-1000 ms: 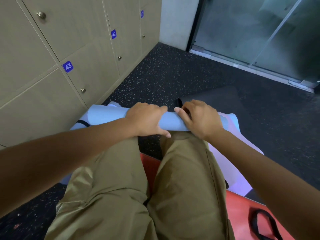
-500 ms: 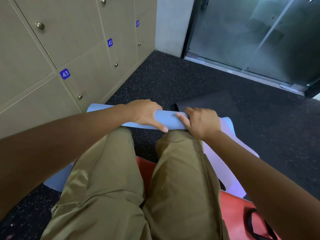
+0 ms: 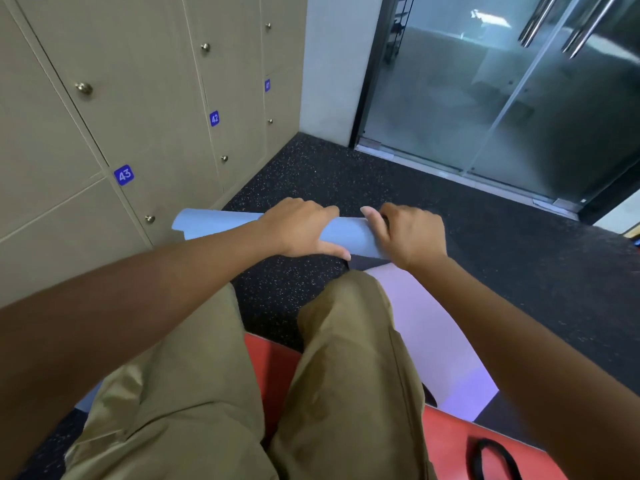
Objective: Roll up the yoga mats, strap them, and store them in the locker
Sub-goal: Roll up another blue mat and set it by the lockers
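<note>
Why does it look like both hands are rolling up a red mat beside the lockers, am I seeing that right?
Not quite: the mat being rolled is light blue, not red. The head view shows the left hand and right hand curled over the blue roll beside the lockers. A red mat lies flat nearer the person, under the legs.

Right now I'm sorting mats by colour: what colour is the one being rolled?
Light blue mat; head view.
</note>
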A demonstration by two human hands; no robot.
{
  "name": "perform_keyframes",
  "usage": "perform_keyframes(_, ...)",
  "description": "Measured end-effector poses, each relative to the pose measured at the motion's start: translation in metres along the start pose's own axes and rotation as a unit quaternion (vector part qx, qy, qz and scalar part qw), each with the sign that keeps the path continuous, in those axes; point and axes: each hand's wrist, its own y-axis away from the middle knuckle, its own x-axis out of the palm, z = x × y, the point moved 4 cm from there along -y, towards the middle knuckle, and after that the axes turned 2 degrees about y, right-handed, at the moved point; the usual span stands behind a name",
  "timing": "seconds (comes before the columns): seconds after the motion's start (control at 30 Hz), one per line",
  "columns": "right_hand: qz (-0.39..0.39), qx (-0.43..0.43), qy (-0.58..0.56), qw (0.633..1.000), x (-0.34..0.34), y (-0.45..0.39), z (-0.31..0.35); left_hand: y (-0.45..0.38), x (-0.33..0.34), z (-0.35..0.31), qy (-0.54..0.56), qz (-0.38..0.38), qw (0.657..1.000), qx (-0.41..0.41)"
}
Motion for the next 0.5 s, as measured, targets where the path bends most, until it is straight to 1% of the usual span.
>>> perform_keyframes(0.07,-0.070,-0.004,0.019,0.997,-0.028,-0.012,-0.013,-0.001,-0.013,0.001,0.059,-0.032,0.997,-0.033)
perform_keyframes(0.13,-0.110,0.007,-0.006,0.994,-0.055,-0.019,-0.023,0.001,-0.024,0.004,0.123,-0.074,0.988,-0.063)
perform_keyframes(0.2,-0.113,0.040,-0.117,0.986,-0.082,-0.022,-0.028,0.008,-0.033,0.004,0.197,-0.109,0.971,-0.084)
perform_keyframes(0.23,-0.105,0.049,-0.192,0.975,-0.093,-0.023,-0.026,0.014,-0.035,0.003,0.239,-0.124,0.959,-0.092)
perform_keyframes(0.27,-0.104,0.051,-0.261,0.958,-0.105,-0.023,-0.024,0.019,-0.037,0.001,0.286,-0.140,0.943,-0.095)
perform_keyframes(0.33,-0.121,0.031,-0.340,0.932,-0.129,-0.020,-0.014,0.032,-0.041,-0.006,0.384,-0.166,0.903,-0.097)
perform_keyframes(0.4,-0.117,-0.003,-0.381,0.917,-0.147,-0.016,0.000,0.047,-0.041,-0.015,0.468,-0.176,0.861,-0.094)
perform_keyframes(0.5,-0.079,-0.049,-0.415,0.905,-0.163,-0.007,0.025,0.073,-0.035,-0.029,0.565,-0.180,0.800,-0.089)
